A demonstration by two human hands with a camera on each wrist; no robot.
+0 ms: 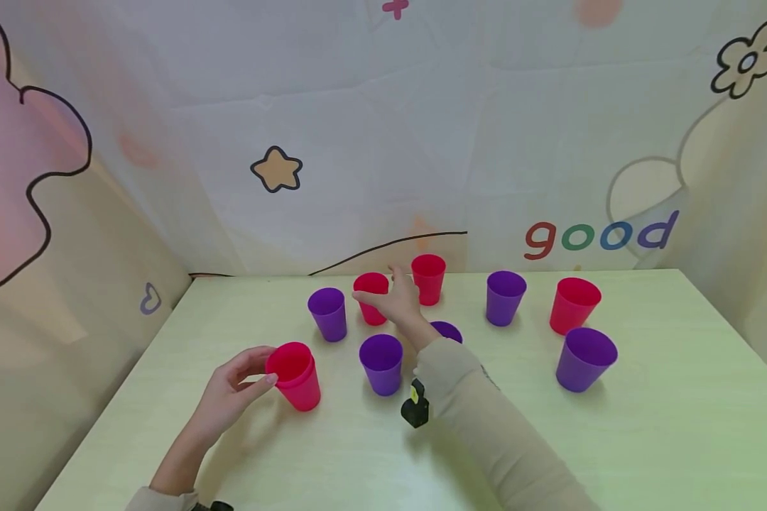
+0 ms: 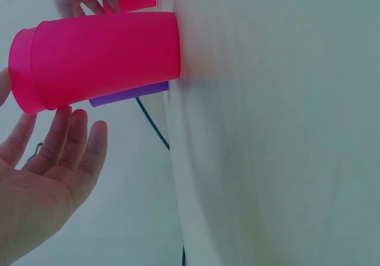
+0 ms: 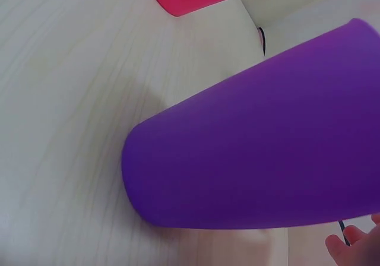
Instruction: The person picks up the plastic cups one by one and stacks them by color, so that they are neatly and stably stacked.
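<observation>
Two nested red cups (image 1: 303,394) stand upright at the left front of the table. My left hand (image 1: 226,397) is beside their rim, thumb and fingers spread apart and fingertips right at the cup. In the left wrist view its relaxed fingers (image 2: 74,141) reach up to the nested cups (image 2: 107,58). My right hand (image 1: 399,298) reaches over the back row, thumb stretched in front of a red cup (image 1: 372,312), fingers apart. Another red cup (image 1: 429,280) stands just behind it. A purple cup (image 3: 255,141) fills the right wrist view, close below the right hand's fingertips.
Purple cups stand around: one at back left (image 1: 329,316), one at front centre (image 1: 382,365), one partly behind the right forearm (image 1: 449,331). Farther right are a purple cup (image 1: 505,298), a red cup (image 1: 574,305) and another purple cup (image 1: 584,360). A printed cloth (image 1: 383,142) hangs behind the table.
</observation>
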